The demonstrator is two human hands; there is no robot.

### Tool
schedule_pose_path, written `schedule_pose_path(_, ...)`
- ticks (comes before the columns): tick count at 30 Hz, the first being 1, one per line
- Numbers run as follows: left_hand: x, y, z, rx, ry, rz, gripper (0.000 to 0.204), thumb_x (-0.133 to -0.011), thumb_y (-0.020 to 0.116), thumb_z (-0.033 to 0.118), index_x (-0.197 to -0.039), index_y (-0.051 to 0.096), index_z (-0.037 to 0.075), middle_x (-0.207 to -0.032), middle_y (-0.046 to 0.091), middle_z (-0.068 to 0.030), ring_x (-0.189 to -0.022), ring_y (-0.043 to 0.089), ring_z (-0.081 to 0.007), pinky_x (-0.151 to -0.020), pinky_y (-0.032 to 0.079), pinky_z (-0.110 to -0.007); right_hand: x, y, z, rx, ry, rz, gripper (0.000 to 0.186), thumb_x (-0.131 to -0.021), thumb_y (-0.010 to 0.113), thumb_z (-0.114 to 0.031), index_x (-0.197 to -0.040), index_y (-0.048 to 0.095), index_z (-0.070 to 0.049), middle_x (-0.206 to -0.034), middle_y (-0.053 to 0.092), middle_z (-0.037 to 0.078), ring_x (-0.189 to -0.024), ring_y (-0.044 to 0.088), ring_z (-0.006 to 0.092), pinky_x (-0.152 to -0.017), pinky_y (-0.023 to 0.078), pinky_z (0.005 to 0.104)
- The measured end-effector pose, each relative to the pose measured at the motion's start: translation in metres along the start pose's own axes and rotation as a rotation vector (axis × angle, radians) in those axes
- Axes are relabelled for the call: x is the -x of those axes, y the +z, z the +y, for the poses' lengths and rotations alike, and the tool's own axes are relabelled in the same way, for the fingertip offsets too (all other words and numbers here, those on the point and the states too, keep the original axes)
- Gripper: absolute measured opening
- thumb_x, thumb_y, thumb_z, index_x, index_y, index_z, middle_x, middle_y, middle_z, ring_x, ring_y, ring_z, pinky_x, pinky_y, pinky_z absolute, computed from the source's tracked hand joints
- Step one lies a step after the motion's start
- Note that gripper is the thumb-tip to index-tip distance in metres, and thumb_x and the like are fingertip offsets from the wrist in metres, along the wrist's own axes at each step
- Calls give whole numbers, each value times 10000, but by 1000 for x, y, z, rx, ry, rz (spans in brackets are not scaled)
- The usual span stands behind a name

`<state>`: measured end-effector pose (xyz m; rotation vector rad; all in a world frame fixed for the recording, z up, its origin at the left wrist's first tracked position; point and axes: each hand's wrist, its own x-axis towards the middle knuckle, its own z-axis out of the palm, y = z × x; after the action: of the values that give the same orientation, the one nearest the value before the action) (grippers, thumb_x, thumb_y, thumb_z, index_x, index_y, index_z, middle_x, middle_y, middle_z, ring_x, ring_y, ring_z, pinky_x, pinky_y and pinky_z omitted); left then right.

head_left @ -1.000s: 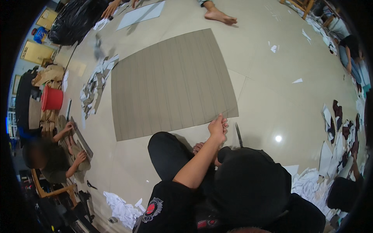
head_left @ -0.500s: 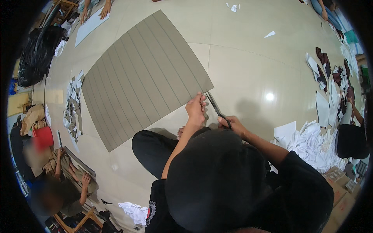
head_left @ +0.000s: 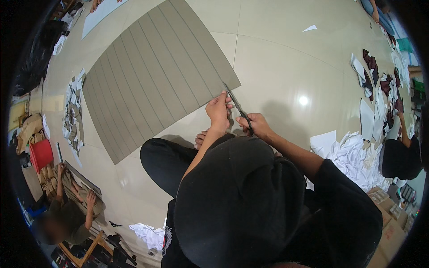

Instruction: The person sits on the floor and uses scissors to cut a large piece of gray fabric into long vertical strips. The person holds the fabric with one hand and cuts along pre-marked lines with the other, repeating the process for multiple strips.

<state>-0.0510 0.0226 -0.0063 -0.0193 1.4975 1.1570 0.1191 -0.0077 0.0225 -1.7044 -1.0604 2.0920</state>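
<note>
A large taupe sheet with parallel dark lines (head_left: 145, 82) lies on the tiled floor ahead of me. My left hand (head_left: 217, 108) is closed on its near edge, close to the right corner, thumb on top. Long black scissors (head_left: 237, 107) are gripped in my right hand (head_left: 255, 126), just right of the left one. Their tips reach over the sheet's edge on one of the lines; whether the blades are fully closed I cannot tell. A bare foot (head_left: 201, 138) shows partly behind my left forearm.
White paper piles (head_left: 344, 161) and maroon-and-white pieces (head_left: 371, 71) lie right. Cardboard boxes (head_left: 386, 225) sit lower right; scraps (head_left: 71, 120) lie left. A co-worker (head_left: 67, 223) handles a strip, lower left, near a red container (head_left: 41, 154). Other people occupy the right and top edges.
A second ago the scissors rested on the floor; now my right hand holds them at the sheet's edge. My view has shifted, and the sheet appears farther up and left.
</note>
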Motion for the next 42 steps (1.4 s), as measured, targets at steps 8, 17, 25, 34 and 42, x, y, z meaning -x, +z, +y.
schedule_pose_path(8,-1,-2,0,10,3,-15,265,-984,740,286,-988,694,26,-854,727,-44,-600,604,-97,-455,368,-236,-7,2,4,-23,34,24,448,-891,804,-426,-828,673,-2,-677,604,44,-544,570,131,-474,444,295)
schedule_pose_path(17,-1,1,1,5,13,12,265,-994,735,273,-999,696,11,-842,727,-57,-569,601,-98,-440,374,-237,-8,1,5,-33,37,18,397,-881,806,-388,-811,663,-24,-660,591,26,-523,534,108,-460,408,276)
schedule_pose_path(25,2,4,2,-4,23,28,266,-1006,723,271,-989,696,6,-835,729,-63,-548,598,-102,-431,373,-238,-10,2,9,-31,28,35,381,-876,809,-383,-786,661,-44,-646,591,22,-506,531,105,-450,401,267)
schedule_pose_path(34,-1,3,-1,-4,25,30,267,-1008,725,276,-988,692,12,-837,731,-64,-556,602,-102,-422,364,-240,-10,4,9,-57,39,43,365,-866,802,-369,-778,660,-44,-644,593,26,-502,537,109,-446,411,272)
schedule_pose_path(42,-1,4,-3,-22,46,34,280,-1010,722,279,-998,684,3,-847,733,-72,-556,595,-98,-413,354,-237,-8,5,9,-47,39,46,331,-853,784,-347,-765,659,-53,-643,593,21,-500,539,106,-451,418,267)
